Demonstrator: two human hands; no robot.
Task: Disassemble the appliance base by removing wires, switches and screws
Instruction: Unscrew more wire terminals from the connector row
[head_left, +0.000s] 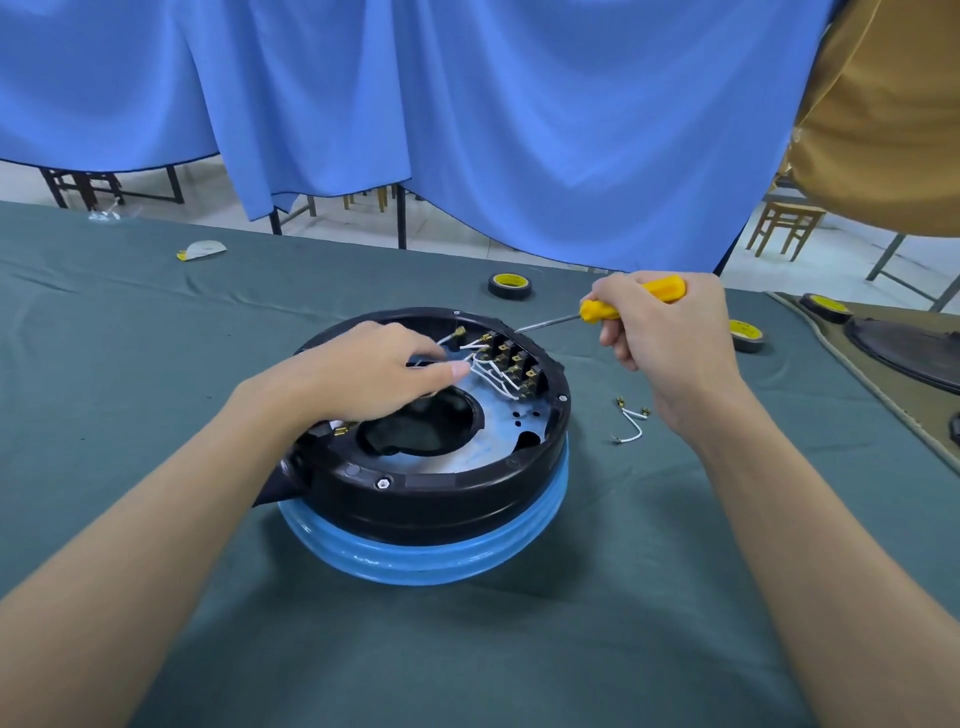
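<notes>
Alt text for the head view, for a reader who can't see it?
A person's left hand reaches among white wires inside an open black appliance base, while the right hand grips a yellow-handled screwdriver pointing toward its switch block.

Beneath left hand (358, 374): left interior of appliance base (431, 499), fingertips, any grip on white wires (493, 375). Within right hand (670, 343), just behind base: mid-handle of screwdriver (597, 310). Far right of base: dark round part (909, 348), cropped by frame edge. Behind base: tape roll (510, 285), label illegible.
</notes>
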